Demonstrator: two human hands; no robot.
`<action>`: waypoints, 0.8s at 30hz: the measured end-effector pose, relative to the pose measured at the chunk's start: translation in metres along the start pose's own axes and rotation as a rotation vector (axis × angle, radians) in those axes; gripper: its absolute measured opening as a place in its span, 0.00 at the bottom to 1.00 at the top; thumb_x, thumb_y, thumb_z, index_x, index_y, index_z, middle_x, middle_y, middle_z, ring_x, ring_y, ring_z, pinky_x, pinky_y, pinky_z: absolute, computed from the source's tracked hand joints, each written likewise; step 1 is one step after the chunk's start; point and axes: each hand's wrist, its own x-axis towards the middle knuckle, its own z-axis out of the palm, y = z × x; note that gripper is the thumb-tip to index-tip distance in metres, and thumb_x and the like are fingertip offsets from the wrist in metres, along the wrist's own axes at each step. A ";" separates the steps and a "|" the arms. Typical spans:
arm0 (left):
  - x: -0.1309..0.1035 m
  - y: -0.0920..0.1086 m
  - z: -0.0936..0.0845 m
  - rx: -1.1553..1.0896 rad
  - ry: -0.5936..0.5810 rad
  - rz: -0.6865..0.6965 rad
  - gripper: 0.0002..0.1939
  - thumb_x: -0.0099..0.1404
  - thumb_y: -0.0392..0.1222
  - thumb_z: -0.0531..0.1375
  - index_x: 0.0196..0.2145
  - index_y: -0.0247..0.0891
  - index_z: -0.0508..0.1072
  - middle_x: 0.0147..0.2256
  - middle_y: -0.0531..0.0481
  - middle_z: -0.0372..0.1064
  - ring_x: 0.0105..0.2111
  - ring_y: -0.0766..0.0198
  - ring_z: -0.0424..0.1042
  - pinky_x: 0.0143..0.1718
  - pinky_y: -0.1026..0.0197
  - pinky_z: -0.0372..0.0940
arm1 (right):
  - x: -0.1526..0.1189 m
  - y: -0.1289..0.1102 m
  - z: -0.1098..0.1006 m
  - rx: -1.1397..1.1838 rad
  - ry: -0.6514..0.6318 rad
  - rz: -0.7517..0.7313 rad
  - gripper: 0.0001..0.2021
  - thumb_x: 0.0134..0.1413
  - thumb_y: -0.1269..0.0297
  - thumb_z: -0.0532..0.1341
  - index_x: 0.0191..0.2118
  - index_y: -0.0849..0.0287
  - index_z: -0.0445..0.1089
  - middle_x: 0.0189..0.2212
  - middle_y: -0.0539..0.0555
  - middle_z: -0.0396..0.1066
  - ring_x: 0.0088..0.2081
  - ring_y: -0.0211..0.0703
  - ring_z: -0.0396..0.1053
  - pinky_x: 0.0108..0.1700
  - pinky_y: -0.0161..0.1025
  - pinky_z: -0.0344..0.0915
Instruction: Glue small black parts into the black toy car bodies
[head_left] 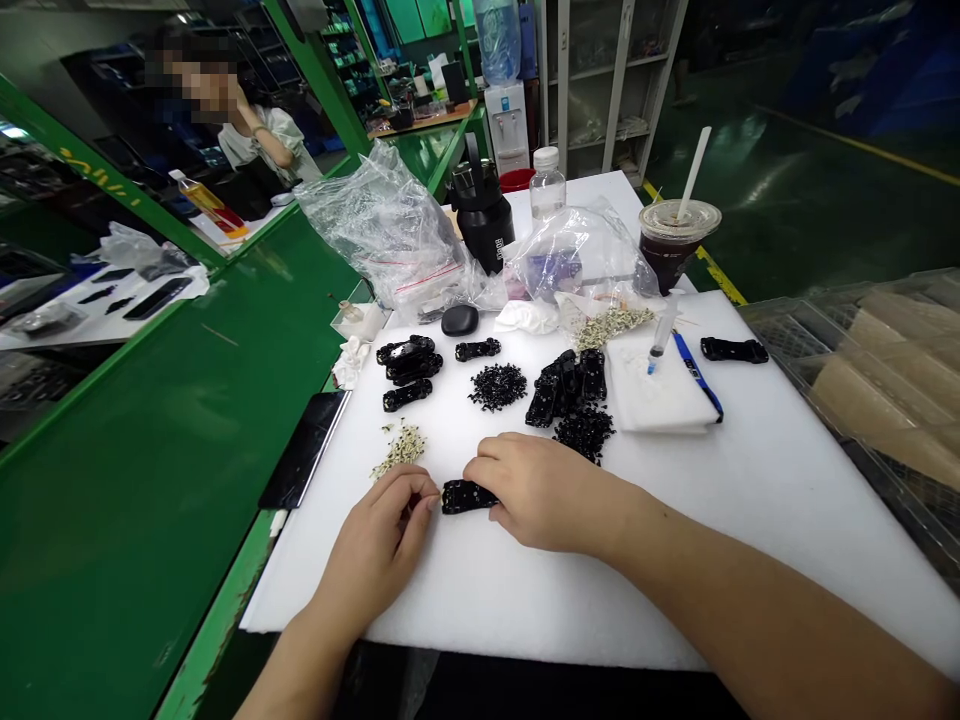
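A black toy-car chassis (466, 497) lies on the white foam sheet in front of me. My right hand (536, 490) is closed on its right end, its fingers covering that part. At the chassis's left end, thumb and forefinger of my left hand (394, 515) are pinched together; whatever is between them is too small to make out. Just beyond my left hand sits a pile of small cream-coloured pieces (401, 447). Small black pieces form one heap (498, 386) in the middle and another heap (585, 432) beyond my right hand, beside stacked black chassis (562, 385).
More chassis (409, 358) are stacked at the left; a single chassis (735, 350) lies far right. A syringe (661, 338) rests on a white cloth (660, 395). Plastic bags (397, 230), a black bottle (484, 220) and a drink cup (669, 240) line the back. A person (262, 135) sits beyond.
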 end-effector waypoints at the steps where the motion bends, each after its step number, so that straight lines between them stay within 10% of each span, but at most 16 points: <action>1: 0.000 0.000 0.000 -0.002 -0.005 -0.004 0.08 0.72 0.42 0.50 0.36 0.41 0.67 0.39 0.48 0.68 0.38 0.60 0.68 0.38 0.60 0.65 | 0.000 0.000 0.000 0.001 0.000 0.000 0.10 0.56 0.74 0.60 0.44 0.61 0.69 0.39 0.55 0.67 0.41 0.46 0.65 0.39 0.40 0.61; 14: -0.002 -0.007 -0.004 -0.358 0.072 -0.128 0.09 0.72 0.44 0.53 0.34 0.41 0.66 0.36 0.51 0.63 0.35 0.63 0.64 0.38 0.61 0.61 | 0.000 -0.001 0.000 0.021 -0.030 0.030 0.10 0.53 0.77 0.60 0.42 0.60 0.68 0.39 0.54 0.68 0.41 0.46 0.66 0.41 0.41 0.62; 24: -0.002 0.000 -0.010 -1.220 0.242 -0.419 0.10 0.66 0.47 0.59 0.34 0.38 0.65 0.37 0.50 0.60 0.25 0.71 0.55 0.27 0.64 0.58 | 0.000 -0.003 0.001 0.072 -0.077 0.077 0.13 0.55 0.75 0.62 0.46 0.58 0.69 0.41 0.54 0.68 0.43 0.48 0.66 0.46 0.46 0.64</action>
